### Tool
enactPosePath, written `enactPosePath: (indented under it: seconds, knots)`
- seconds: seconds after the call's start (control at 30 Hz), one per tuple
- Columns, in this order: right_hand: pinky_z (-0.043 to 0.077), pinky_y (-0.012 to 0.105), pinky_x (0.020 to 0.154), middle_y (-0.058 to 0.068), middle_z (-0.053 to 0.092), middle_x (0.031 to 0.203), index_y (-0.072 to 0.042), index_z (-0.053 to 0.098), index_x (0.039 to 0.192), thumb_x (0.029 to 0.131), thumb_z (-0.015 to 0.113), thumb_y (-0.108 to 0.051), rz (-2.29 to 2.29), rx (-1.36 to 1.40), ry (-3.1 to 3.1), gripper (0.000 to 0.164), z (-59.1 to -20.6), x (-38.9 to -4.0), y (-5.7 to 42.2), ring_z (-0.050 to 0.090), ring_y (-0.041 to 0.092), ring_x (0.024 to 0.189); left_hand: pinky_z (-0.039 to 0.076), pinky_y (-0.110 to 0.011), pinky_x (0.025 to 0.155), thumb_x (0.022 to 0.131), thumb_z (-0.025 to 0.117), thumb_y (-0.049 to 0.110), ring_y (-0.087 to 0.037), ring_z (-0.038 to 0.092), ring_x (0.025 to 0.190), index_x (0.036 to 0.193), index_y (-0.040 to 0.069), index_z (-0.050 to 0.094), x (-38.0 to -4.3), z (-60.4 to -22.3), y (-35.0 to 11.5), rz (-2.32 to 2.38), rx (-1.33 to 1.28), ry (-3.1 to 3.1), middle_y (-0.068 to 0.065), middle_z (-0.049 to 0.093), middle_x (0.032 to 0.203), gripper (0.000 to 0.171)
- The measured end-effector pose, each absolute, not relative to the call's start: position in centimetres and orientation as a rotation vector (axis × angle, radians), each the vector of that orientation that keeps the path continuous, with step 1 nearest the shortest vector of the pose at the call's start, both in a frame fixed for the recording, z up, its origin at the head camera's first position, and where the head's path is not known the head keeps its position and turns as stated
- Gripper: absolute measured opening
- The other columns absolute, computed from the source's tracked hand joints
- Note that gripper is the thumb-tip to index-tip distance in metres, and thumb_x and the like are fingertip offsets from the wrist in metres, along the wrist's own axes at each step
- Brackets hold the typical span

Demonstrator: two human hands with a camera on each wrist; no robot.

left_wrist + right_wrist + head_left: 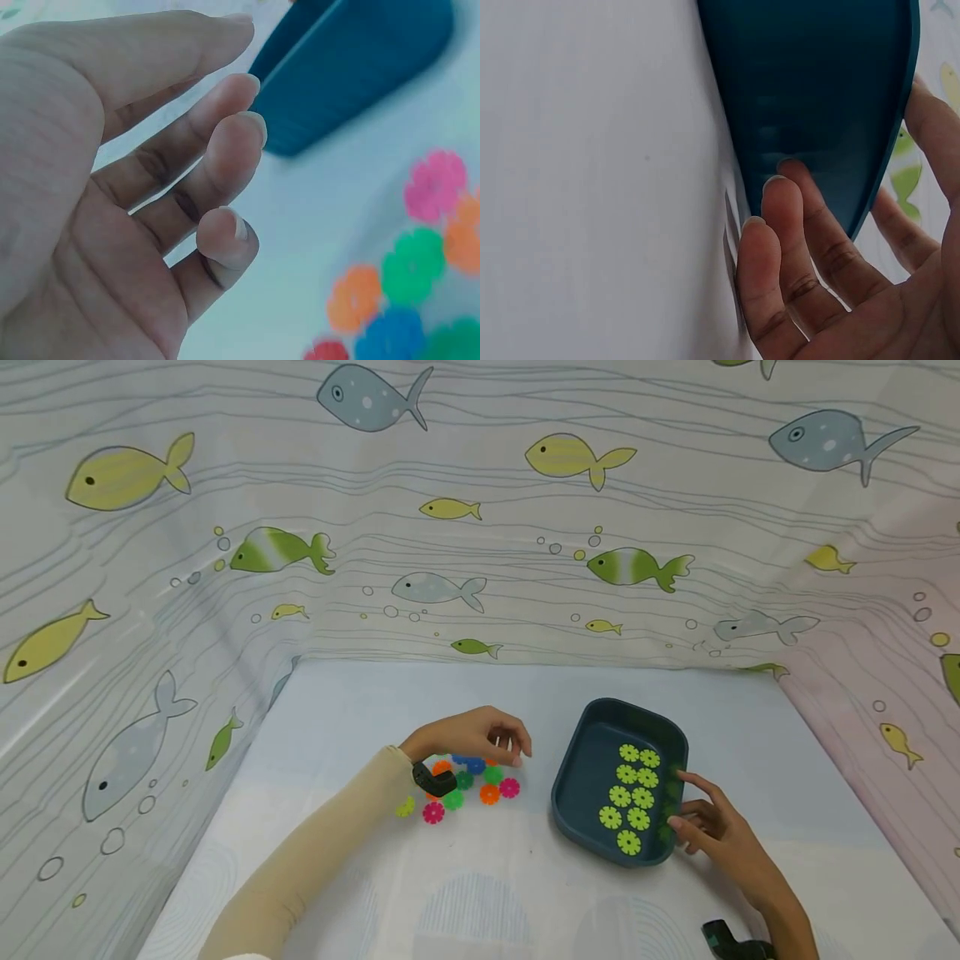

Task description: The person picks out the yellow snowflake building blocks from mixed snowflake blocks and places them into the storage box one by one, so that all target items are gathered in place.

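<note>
My left hand (501, 745) hovers just above a heap of coloured flower-shaped discs (480, 787) on the white table, fingers loosely bent. In the left wrist view that hand (225, 150) holds nothing, and pink (435, 184), green (411, 266) and orange (355, 298) discs lie below it. A dark blue tray (572, 768) stands to the right with several lime-green discs (632, 797) inside. My right hand (693, 810) rests against the tray's right outer wall. The right wrist view shows its fingers (780, 217) lying fairly straight along the tray's wall (810, 90).
A fish-patterned curtain (480, 527) closes in the table at the back and on both sides. One yellow-green disc (406, 807) lies apart, left of the heap. Black wrist cameras sit on my left wrist (435, 778) and right wrist (723, 939).
</note>
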State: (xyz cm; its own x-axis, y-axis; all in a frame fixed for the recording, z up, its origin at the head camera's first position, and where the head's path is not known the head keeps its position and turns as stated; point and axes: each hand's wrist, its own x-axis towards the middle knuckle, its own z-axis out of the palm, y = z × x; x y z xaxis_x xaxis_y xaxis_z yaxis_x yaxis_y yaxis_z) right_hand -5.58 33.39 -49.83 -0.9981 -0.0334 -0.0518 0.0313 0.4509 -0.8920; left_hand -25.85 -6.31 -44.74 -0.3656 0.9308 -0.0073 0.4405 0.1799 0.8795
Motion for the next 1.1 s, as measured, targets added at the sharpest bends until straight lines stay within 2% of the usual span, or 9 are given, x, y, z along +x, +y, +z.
enactPosePath:
  seconds: [0.13,0.37,0.6,0.83,1.1]
  knots:
    - [0.057,0.036,0.064,0.019,0.063,0.112,-0.019,0.025,0.162,0.101,0.069,-0.021,-1.614,0.004,2.623,0.075,-49.7,-5.5,33.3,0.067,0.025,0.08,0.051,-0.03,0.072,0.098,0.073,0.022,-0.024,0.06,0.083,0.112,0.015,0.073,-25.5,-45.2,-9.1,1.155,1.208,1.922,-0.001,0.07,0.1,0.016]
    - [0.057,0.036,0.065,0.02,0.063,0.112,-0.019,0.026,0.161,0.101,0.069,-0.024,-1.581,0.019,2.633,0.074,-49.8,-5.5,33.2,0.067,0.027,0.081,0.05,-0.03,0.071,0.096,0.075,0.026,-0.024,0.062,0.084,0.115,0.005,0.072,-24.5,-46.3,-13.4,1.154,1.067,1.995,-0.001,0.071,0.1,0.028]
    - [0.057,0.036,0.065,0.02,0.063,0.112,-0.021,0.027,0.161,0.101,0.069,-0.024,-1.583,0.014,2.635,0.074,-49.9,-5.5,33.4,0.067,0.027,0.08,0.051,-0.03,0.072,0.095,0.076,0.023,-0.025,0.063,0.083,0.113,0.012,0.073,-23.4,-47.0,-17.1,1.145,0.966,2.063,0.001,0.071,0.101,0.021]
    - [0.057,0.037,0.065,0.02,0.063,0.112,-0.021,0.026,0.161,0.102,0.068,-0.024,-1.593,0.011,2.618,0.073,-50.0,-5.6,33.3,0.067,0.027,0.08,0.05,-0.029,0.071,0.092,0.079,0.02,-0.027,0.063,0.083,0.112,0.013,0.073,-22.5,-48.0,-20.7,1.161,0.854,2.109,-0.003,0.07,0.102,0.022]
    - [0.056,0.036,0.065,0.021,0.064,0.11,-0.021,0.026,0.161,0.102,0.067,-0.022,-1.608,-0.003,2.608,0.072,-49.8,-5.5,33.3,0.066,0.027,0.079,0.046,-0.025,0.069,0.087,0.085,0.023,-0.022,0.057,0.077,0.109,0.016,0.074,-21.6,-48.8,-24.2,1.123,0.824,2.262,-0.002,0.07,0.101,0.026]
